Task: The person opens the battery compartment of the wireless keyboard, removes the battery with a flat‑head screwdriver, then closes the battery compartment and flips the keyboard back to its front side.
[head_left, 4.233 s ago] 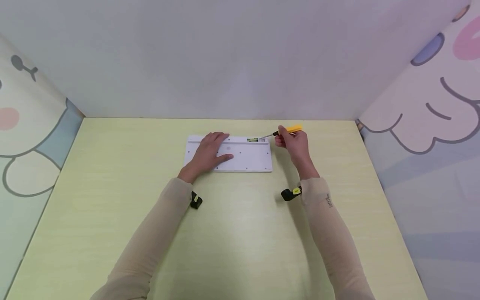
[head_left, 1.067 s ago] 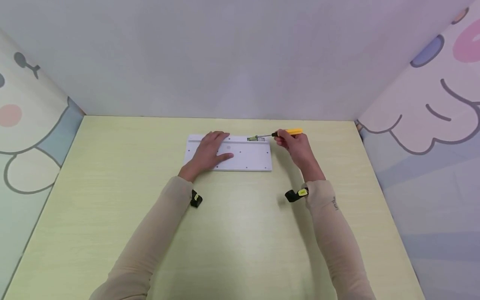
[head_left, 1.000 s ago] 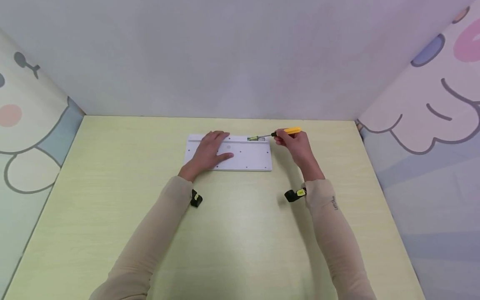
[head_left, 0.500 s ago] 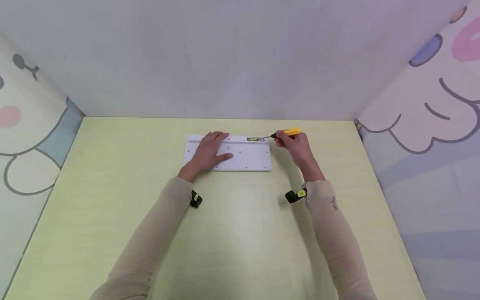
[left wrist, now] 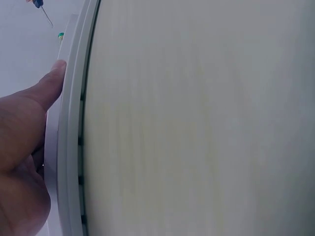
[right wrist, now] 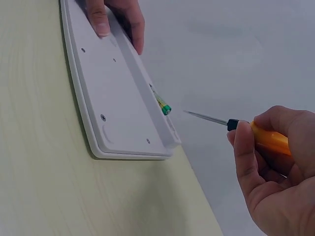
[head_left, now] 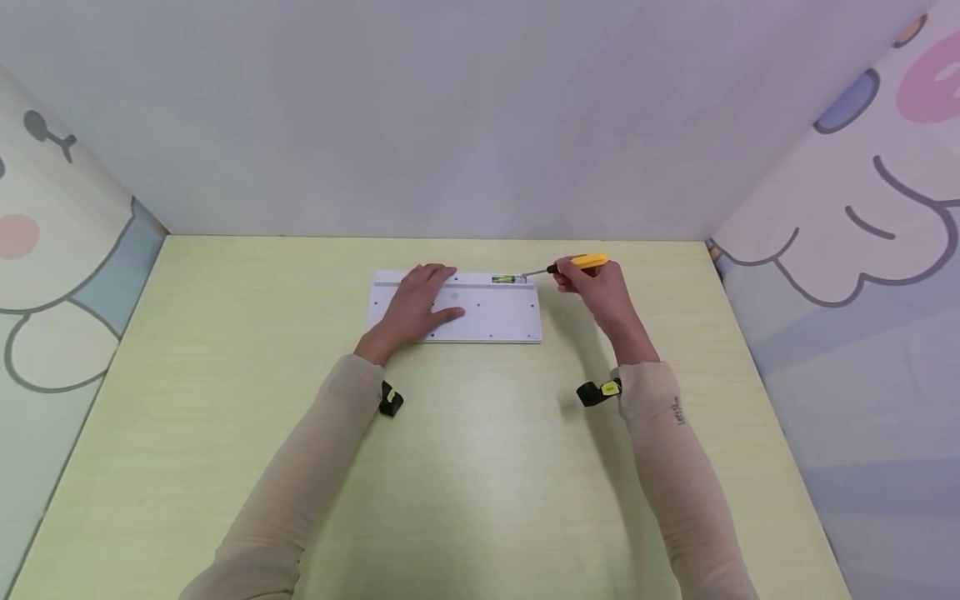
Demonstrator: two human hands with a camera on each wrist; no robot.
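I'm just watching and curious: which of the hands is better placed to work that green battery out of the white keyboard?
The right hand, probably. It grips the yellow screwdriver, tip aimed near the battery. The left hand rests flat on the keyboard, away from the battery.

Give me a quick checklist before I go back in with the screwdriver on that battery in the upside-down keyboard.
1. Keyboard held down by left hand: ok, palm flat on it.
2. Screwdriver gripped by right hand: ok, fingers wrap the yellow handle.
3. Tip at the battery: not ok, it is off to the side in the air.
4. Battery reachable: ok, green end exposed in the open compartment.
5. Battery loose: cannot tell.
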